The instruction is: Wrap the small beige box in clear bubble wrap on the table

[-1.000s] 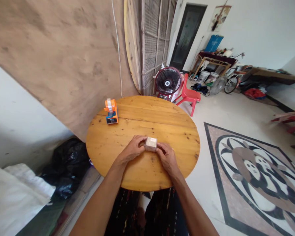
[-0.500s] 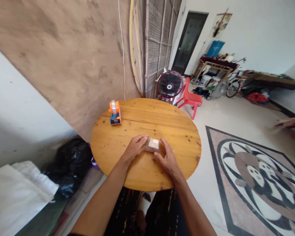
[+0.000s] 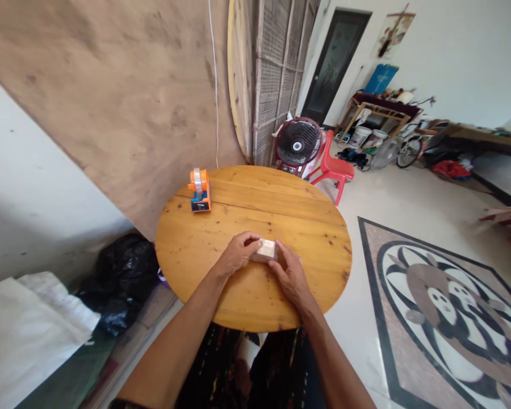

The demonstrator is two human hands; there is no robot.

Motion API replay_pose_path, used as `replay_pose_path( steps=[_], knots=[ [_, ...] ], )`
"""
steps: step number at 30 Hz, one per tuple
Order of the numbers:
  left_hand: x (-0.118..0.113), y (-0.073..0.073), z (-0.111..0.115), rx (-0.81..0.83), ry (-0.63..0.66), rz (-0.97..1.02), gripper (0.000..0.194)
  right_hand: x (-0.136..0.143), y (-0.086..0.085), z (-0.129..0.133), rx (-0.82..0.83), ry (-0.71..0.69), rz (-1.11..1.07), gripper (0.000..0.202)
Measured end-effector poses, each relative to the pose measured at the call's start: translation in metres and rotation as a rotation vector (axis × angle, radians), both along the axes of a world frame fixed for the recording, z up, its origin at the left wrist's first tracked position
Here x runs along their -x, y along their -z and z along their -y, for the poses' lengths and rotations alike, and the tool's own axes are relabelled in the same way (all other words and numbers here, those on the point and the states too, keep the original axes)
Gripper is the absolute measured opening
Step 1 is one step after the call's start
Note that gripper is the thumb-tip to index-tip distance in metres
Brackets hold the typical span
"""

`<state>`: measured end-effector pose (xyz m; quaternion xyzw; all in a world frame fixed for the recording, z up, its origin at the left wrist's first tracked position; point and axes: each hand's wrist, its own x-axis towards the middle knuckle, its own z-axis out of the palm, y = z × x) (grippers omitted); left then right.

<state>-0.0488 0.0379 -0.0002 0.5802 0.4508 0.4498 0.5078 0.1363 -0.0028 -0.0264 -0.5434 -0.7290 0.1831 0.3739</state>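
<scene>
- Round wooden desk as landmark; near its front middle, a small pale box lying flat, long axis roughly left to right.
- Left hand curled against box's left end, fingers touching, loosely closed.
- Right hand cupped at box's right and near side, fingers partly open, touching.
- Both about equally near; box between them.
- Orange tape dispenser at desk's far left edge, well apart.

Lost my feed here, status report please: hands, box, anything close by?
Left hand and right hand both on small pale box, resting on round wooden table. Orange tape dispenser far off, nothing crowding.
</scene>
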Motion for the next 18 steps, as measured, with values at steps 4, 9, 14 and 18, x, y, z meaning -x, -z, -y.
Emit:
replay_pose_path(
  steps=[4, 9, 14, 18],
  knots=[
    [0.0021, -0.0014, -0.0008, 0.02, 0.023, 0.01, 0.033, 0.0007, -0.0016, -0.0003, 0.01, -0.001, 0.003, 0.05],
    [-0.0006, 0.0034, -0.0001, 0.027, -0.03, 0.064, 0.039, 0.0012, -0.0043, 0.0019, 0.044, 0.018, -0.032, 0.06],
    [-0.002, 0.0027, 0.002, 0.029, -0.042, 0.128, 0.042, 0.0009, -0.0032, 0.0026, 0.025, 0.04, -0.04, 0.058],
    [-0.0035, 0.0035, 0.0018, -0.049, -0.061, 0.061, 0.033, 0.0007, -0.001, 0.0009, 0.011, 0.026, -0.066, 0.05]
  ],
)
